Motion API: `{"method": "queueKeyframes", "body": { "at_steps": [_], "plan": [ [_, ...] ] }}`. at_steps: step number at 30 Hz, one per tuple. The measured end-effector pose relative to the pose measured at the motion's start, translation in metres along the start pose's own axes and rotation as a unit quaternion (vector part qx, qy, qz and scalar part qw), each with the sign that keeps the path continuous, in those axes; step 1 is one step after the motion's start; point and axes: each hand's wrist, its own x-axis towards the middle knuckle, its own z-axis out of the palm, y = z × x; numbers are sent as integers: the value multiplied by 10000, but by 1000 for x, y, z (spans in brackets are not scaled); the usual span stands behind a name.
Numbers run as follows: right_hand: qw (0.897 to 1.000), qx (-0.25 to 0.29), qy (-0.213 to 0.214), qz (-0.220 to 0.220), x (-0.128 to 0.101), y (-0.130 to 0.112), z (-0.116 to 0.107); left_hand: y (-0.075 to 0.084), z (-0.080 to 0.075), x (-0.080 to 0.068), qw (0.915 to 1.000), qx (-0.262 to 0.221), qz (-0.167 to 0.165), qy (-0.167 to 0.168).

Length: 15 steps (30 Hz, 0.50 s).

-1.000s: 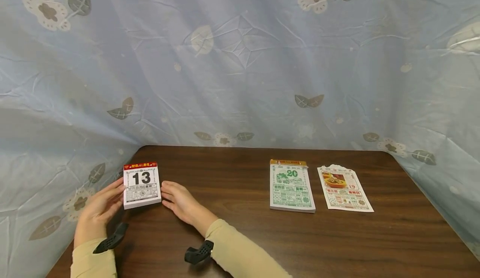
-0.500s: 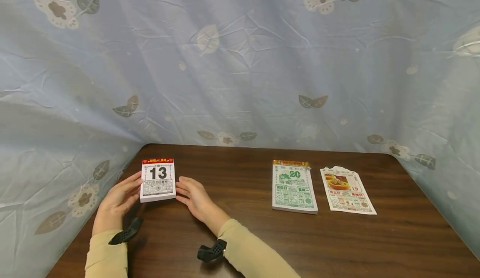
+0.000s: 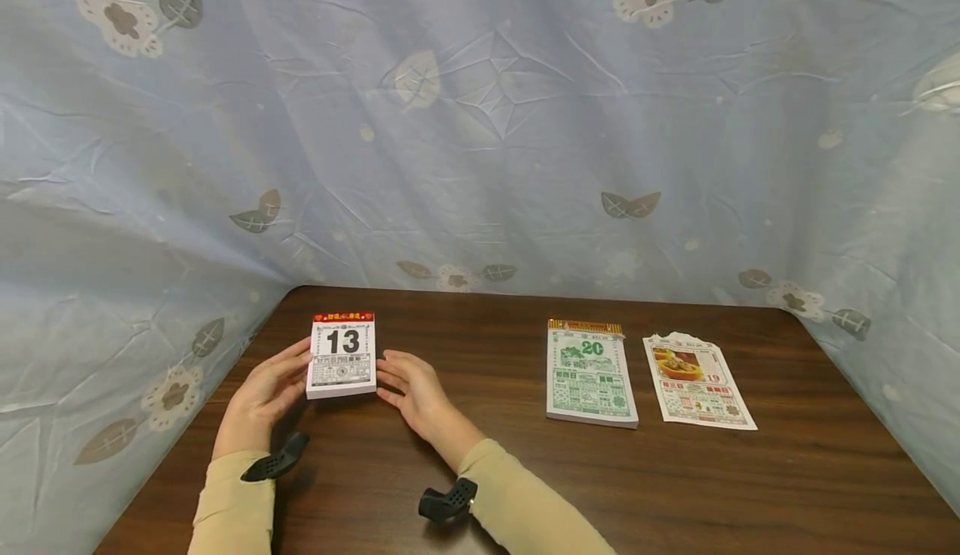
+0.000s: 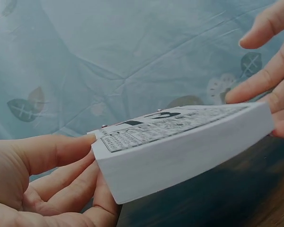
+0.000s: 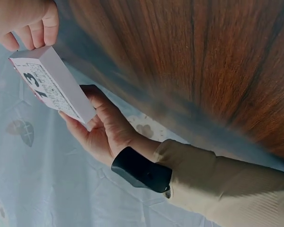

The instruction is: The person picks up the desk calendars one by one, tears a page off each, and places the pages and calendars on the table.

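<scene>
calendar: thick, white, red-banded, black "13" [image 3: 342, 362] | left fingers [image 4: 75, 189] pinch it | right fingers [image 5: 37, 34] touch it, unclamped

White calendar pad [image 3: 342, 359], red-topped, showing black 13, held aloft

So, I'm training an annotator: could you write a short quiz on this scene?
1. Which number is on the red-topped pad: A) 20, B) 13, C) 19?
2. True or false: the loose sheet lies left of the green-printed pad.
3. Short answer: which hand's thumb is clear of the red-topped pad?

Key: 1. B. 2. False; the loose sheet lies right of the green-printed pad. 3. The right hand.
</scene>
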Motion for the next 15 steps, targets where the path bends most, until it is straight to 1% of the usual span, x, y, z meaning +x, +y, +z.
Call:
{"method": "queueKeyframes", "body": {
  "at_steps": [3,6,12,15],
  "plan": [
    [10000,25,90,-27,-3,-4,-4,-4,5,1,10000,15,-23,-18],
    [9998,86,168,-84,-6,-8,-7,-8,11,5,10000,20,62,-47],
    [9990,224,355,-139,-10,-14,-13,-15,21,14,9996,115,138,207],
    [9987,231,413,-167,-13,-17,-18,-18,26,18,9994,184,147,254]
  ]
}}
